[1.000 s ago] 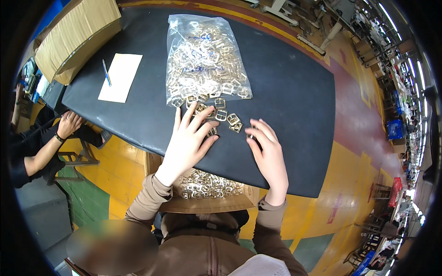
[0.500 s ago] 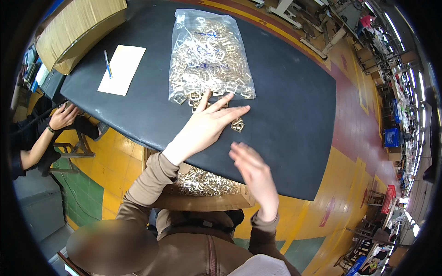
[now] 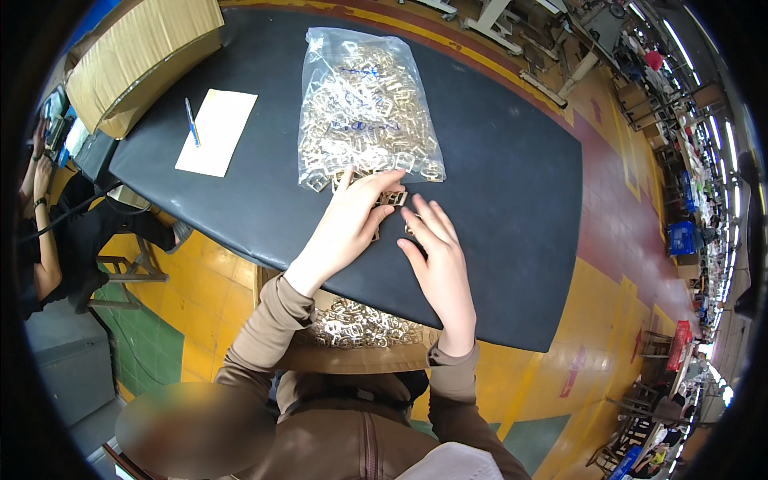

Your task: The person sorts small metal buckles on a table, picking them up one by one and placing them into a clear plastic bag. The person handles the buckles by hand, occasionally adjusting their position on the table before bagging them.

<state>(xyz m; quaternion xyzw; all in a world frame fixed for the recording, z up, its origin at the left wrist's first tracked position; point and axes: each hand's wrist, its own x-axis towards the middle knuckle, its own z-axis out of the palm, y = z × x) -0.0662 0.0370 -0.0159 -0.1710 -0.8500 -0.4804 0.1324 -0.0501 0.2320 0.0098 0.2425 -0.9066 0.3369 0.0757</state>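
A clear plastic bag (image 3: 368, 104) of gold-coloured metal buckles lies on the dark padded table (image 3: 512, 200), with handwriting in blue on it. My left hand (image 3: 342, 228) is at its near edge, fingers apart over loose buckles (image 3: 394, 198), some of which show between thumb and forefinger. Close on the right, my right hand (image 3: 440, 260) has its fingers spread and slightly bent. A small buckle shows partly beside its fingertips; the rest is hidden. Below the table's near edge, an open cardboard box (image 3: 352, 360) holds many similar buckles (image 3: 364, 324).
A sheet of paper (image 3: 228, 136) with a blue pen (image 3: 192, 122) on it lies at the left. Behind it stands a cardboard carton (image 3: 144, 64). A co-worker's arm (image 3: 48, 248) and a stool (image 3: 132, 268) are at the far left, beyond the table.
My right hand has moved up toward the loose buckles and my left hand. The left thumb has drawn in beside the buckles. The co-worker's arm at the left has shifted away.
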